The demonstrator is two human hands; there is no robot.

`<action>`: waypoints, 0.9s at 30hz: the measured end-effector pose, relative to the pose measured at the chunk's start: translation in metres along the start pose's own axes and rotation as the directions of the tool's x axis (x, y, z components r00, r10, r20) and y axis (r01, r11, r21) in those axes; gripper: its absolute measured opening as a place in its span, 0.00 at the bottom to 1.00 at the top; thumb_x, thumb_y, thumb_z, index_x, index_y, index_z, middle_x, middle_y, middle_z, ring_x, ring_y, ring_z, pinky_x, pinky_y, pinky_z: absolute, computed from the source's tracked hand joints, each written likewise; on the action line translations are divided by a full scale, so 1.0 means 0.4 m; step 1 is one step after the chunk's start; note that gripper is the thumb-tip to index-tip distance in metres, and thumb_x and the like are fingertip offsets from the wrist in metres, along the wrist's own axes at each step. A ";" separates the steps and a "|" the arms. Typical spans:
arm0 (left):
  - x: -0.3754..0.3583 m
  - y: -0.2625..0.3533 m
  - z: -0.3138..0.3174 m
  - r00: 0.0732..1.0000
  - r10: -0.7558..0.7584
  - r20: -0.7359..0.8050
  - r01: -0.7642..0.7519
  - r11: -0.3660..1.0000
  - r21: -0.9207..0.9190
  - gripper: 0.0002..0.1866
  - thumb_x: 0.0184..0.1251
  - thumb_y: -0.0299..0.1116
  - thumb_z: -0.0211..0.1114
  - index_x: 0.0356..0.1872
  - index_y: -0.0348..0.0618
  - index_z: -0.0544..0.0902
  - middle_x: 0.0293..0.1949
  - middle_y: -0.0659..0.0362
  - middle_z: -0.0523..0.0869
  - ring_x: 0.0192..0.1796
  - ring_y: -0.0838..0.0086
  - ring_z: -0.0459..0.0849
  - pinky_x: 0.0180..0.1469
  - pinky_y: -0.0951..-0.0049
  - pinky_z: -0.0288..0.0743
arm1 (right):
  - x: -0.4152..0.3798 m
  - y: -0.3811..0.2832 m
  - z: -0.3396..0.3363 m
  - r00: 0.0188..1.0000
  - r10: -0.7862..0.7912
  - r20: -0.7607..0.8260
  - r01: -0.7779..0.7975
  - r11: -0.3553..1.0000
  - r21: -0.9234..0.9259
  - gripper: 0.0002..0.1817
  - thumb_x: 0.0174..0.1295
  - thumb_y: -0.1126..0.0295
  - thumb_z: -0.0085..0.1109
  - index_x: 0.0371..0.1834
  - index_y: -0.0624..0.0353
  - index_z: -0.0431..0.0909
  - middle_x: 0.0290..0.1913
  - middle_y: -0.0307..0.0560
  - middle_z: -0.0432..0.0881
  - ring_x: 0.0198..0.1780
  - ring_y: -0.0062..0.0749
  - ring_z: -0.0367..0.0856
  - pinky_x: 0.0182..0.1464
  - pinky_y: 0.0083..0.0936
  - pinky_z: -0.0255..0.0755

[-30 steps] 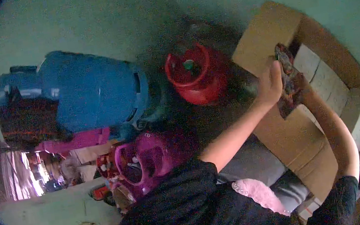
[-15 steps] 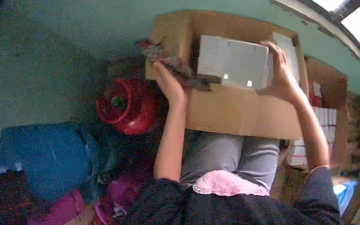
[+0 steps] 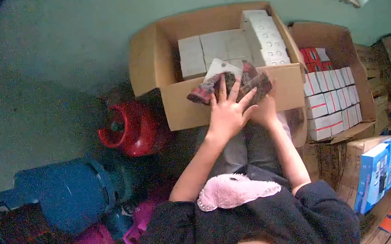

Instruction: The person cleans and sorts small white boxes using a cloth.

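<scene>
Relative to the earlier frame, the 2 hands have come together: the right hand (image 3: 264,108) has left the white boxes (image 3: 215,47), and the cloth bundle (image 3: 259,84) now lies at the middle of the front edge of the open carton (image 3: 181,109). The left hand (image 3: 228,115) is spread flat over the cloth, fingers splayed, not clenched. The right hand is partly hidden by the cloth; its grip cannot be told. For good control, support the bundle from beneath, spread pressure across several fingers, and avoid bearing on the flap, which is likely to bend. The cloth appears soft, crumpled and dark with reddish patterning; a stiff-looking white piece (image 3: 219,67) projects above it. The carton is brown cardboard; its boxes are smooth and rectangular. Beside it, the adjacent carton (image 3: 328,36) holds red-striped boxes (image 3: 325,103). Opposite stands a rounded, glossy red cylinder (image 3: 139,130).
</scene>
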State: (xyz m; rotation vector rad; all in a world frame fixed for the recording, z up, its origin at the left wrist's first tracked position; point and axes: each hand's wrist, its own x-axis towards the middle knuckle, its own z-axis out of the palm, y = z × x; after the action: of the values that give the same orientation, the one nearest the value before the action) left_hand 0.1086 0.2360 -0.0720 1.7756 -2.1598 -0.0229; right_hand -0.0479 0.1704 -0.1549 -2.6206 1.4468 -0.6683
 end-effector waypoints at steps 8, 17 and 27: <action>0.129 -0.052 0.024 0.990 -0.051 -0.130 0.061 0.995 0.079 0.23 0.74 0.52 0.50 0.68 0.69 0.71 0.76 0.55 0.56 0.76 0.45 0.52 0.71 0.38 0.49 | 0.016 -0.065 -0.058 0.982 0.179 -0.067 -0.150 0.939 0.309 0.71 0.24 0.42 0.81 0.72 0.62 0.47 0.77 0.59 0.47 0.78 0.56 0.43 0.76 0.55 0.41; 0.069 -0.093 0.030 0.978 -0.149 -0.143 0.153 0.988 0.018 0.26 0.78 0.45 0.44 0.73 0.53 0.64 0.75 0.51 0.57 0.74 0.44 0.55 0.73 0.46 0.51 | 0.015 -0.062 -0.071 0.989 0.149 0.014 -0.148 0.952 0.270 0.70 0.23 0.43 0.81 0.72 0.60 0.48 0.77 0.57 0.48 0.79 0.54 0.40 0.77 0.53 0.34; -0.020 -0.003 0.035 0.998 -0.032 0.053 0.021 0.979 0.205 0.30 0.74 0.59 0.42 0.74 0.68 0.61 0.77 0.54 0.49 0.77 0.43 0.42 0.71 0.31 0.37 | 0.007 -0.048 -0.048 0.988 0.146 -0.056 -0.133 0.972 0.194 0.57 0.39 0.53 0.73 0.73 0.61 0.51 0.75 0.56 0.53 0.78 0.51 0.44 0.78 0.47 0.34</action>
State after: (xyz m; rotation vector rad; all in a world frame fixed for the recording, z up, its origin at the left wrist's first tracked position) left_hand 0.1072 0.2407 -0.0876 1.9369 -2.2478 0.1496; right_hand -0.0392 0.1814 -0.1314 -2.3501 1.4874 -0.8434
